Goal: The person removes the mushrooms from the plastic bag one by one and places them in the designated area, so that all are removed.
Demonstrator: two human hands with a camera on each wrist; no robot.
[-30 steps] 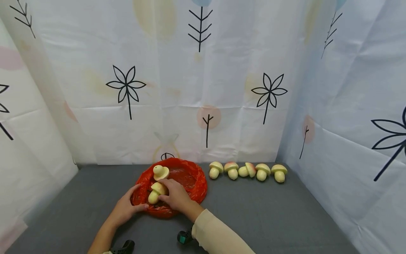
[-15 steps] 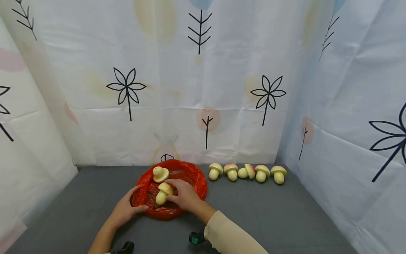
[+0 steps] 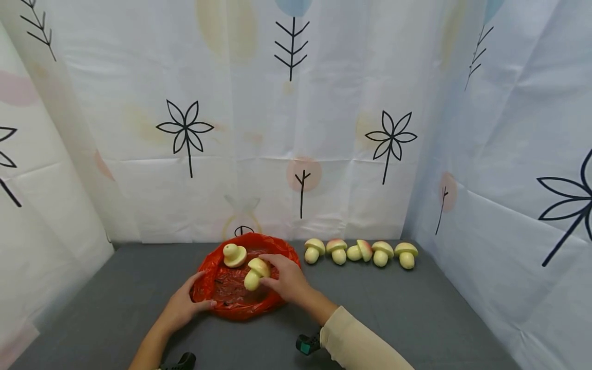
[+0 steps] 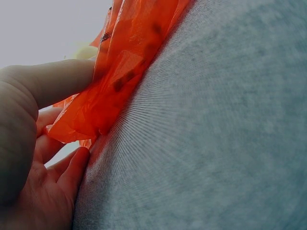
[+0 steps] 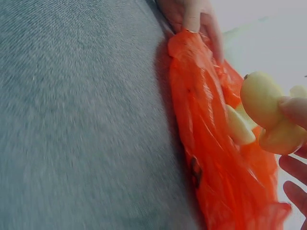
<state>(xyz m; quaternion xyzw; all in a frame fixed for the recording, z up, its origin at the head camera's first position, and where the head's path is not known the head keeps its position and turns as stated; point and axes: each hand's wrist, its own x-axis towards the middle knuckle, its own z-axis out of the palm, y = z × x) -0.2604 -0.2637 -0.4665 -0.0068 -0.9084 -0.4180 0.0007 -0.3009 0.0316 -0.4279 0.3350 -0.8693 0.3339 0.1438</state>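
Note:
A red plastic bag (image 3: 273,303) lies spread open on the table, its rim rolled into a ring. My left hand (image 3: 182,303) holds its left side, the thumb at the near edge and the fingers farther back. My right hand (image 3: 289,282) pinches a pale yellow toy mushroom (image 3: 252,279) over the bag, stem toward the left. In the right wrist view this mushroom (image 5: 263,103) shows in front of the bag's wall, between thumb and fingers. Another toy mushroom (image 3: 234,256) lies cap down in the bag's back left part.
Several more toy mushrooms stand or lie in a row at the table's back right, from a left one (image 3: 314,251) to a right one (image 3: 406,255). White patterned curtains (image 3: 296,128) enclose the grey table (image 3: 393,313) at the back and sides.
My right hand has moved to the right with its toy mushroom, from the bag's left part toward its middle right. My left hand has stayed at the bag's left rim.

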